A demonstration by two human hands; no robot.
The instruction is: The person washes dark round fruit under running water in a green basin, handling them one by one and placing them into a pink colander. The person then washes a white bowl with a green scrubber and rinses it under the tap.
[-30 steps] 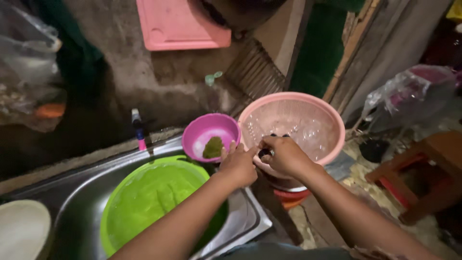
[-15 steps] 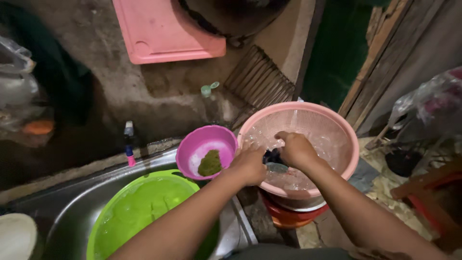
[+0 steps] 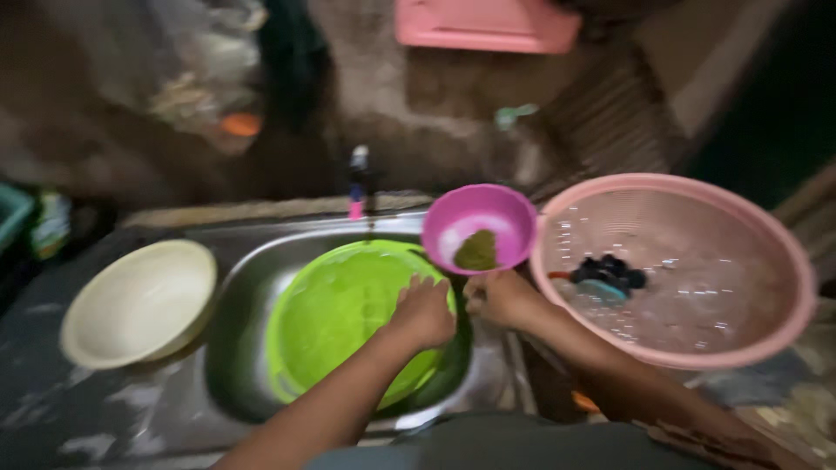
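My left hand (image 3: 424, 311) rests on the rim of the green basin (image 3: 340, 318) in the steel sink (image 3: 231, 287), fingers pressed together, holding nothing. My right hand (image 3: 498, 298) sits just beside it at three o'clock, fingers curled; whether they pinch anything I cannot tell. At twelve o'clock sits a small magenta bowl (image 3: 481, 226), at three o'clock the pink strainer basin (image 3: 679, 270), at nine o'clock a cream bowl (image 3: 139, 300).

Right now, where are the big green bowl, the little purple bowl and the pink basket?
Round green plastic bowl (image 3: 340, 313): head view, bare inner wall.
Small purple plastic bowl (image 3: 501, 209): head view, inside near far rim.
Round pink plastic basket (image 3: 697, 261): head view, perforated inner floor.
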